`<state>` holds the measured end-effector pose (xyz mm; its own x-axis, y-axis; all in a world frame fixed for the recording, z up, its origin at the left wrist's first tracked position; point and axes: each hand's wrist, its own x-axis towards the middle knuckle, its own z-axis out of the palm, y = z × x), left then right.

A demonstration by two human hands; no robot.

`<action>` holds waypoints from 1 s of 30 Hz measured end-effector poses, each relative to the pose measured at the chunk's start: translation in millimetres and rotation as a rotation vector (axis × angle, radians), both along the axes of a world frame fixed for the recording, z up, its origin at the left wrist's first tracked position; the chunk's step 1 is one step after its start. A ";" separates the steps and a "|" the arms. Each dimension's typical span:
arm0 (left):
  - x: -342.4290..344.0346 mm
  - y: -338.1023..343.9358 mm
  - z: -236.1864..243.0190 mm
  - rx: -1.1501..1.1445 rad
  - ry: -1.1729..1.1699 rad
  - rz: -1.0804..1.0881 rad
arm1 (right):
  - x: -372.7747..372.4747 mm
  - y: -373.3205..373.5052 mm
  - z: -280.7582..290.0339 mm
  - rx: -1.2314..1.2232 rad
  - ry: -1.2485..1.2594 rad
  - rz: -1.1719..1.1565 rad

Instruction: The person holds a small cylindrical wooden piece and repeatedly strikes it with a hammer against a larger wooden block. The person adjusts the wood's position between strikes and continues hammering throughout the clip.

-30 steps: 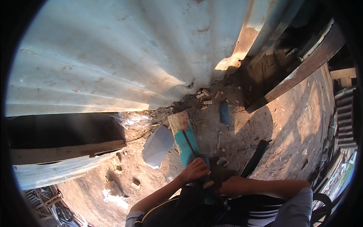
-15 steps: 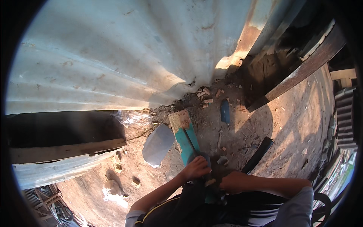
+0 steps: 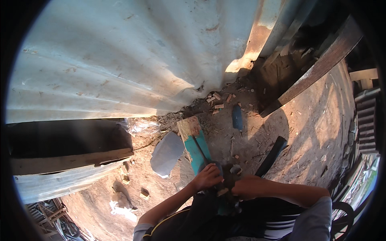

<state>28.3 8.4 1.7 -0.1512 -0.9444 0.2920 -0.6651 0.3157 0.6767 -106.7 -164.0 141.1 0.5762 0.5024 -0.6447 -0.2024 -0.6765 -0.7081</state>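
Observation:
A board [image 3: 196, 150], bare wood at its far end and teal paint nearer me, slants away from my body. Across its painted face lies a thin dark rod [image 3: 200, 149], its near end running under my left hand. My left hand [image 3: 208, 177] is closed round that end, over the near part of the board. Close by on the right, my right hand [image 3: 246, 187] is curled in front of my lap; its fingers are mostly hidden, and what they hold cannot be made out. A small pale wooden piece [image 3: 222, 192] shows between the hands.
Beyond the board hangs a corrugated metal sheet [image 3: 120, 60]. A grey flat piece [image 3: 167, 154] lies left of the board. Wood scraps [image 3: 217, 106], a blue piece [image 3: 237, 117] and a black bar [image 3: 272, 156] are on the dirt ground. A wooden beam [image 3: 313, 68] slants at the right.
My right hand has shifted slightly forward and shows more plainly. My left hand keeps its hold on the rod, and the board stays put. The view has moved a little.

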 end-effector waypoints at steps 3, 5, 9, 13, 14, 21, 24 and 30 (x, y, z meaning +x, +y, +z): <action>0.4 -1.9 -2.2 -0.027 0.011 0.009 | -11.2 9.2 10.6 0.101 0.011 0.112; -1.8 2.3 -5.0 -0.030 -0.002 0.015 | -9.8 10.8 3.0 0.035 0.038 0.056; 6.1 -6.0 -8.5 0.076 -0.065 0.015 | -10.6 8.9 -9.6 -0.066 -0.066 -0.045; 8.3 -10.1 -1.2 0.013 -0.028 0.034 | 2.0 5.6 14.4 0.036 0.115 0.119; 7.7 -9.3 -0.8 0.017 -0.024 0.039 | 5.3 0.3 16.9 0.037 0.137 0.090; 8.0 -0.9 2.7 0.033 -0.017 0.086 | 4.8 -9.1 20.0 -0.034 0.052 0.031; 19.5 -3.8 26.3 0.028 0.063 0.088 | 3.6 -9.4 28.0 -0.014 0.171 0.042; 30.6 -11.2 58.9 0.047 0.160 0.117 | -9.9 0.1 26.2 0.028 0.118 0.036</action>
<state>58.8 -2.8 60.6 0.0053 -0.9660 0.2584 -0.5786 0.2078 0.7887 -116.6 -164.0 167.3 0.4785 0.5398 -0.6925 -0.2613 -0.6655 -0.6992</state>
